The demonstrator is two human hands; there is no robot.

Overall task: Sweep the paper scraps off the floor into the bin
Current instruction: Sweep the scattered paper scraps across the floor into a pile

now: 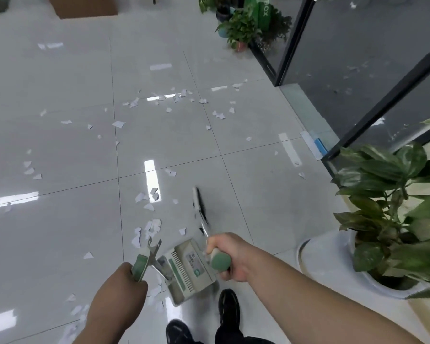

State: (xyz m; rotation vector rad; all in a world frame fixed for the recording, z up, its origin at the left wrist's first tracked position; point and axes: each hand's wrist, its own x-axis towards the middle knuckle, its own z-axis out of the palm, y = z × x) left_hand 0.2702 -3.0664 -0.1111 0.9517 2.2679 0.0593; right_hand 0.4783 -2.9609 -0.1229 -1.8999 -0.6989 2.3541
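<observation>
Several white paper scraps (pixel 148 232) lie scattered over the glossy grey tiled floor (pixel 60 219), from near my feet to the far middle. My left hand (pixel 122 281) grips the green-capped handle of a beige dustpan (pixel 186 271), which hangs just above the floor in front of my shoes. My right hand (pixel 225 254) grips the green-topped handle of a broom (pixel 200 204). The blurred dark broom head is on the floor just beyond the dustpan. No bin is in view.
A large potted plant (pixel 392 207) in a white pot stands close at my right. Dark glass partitions (pixel 358 70) run along the right side. More potted plants (pixel 241 31) stand at the far end, and a brown cardboard box (pixel 85 6) sits top left.
</observation>
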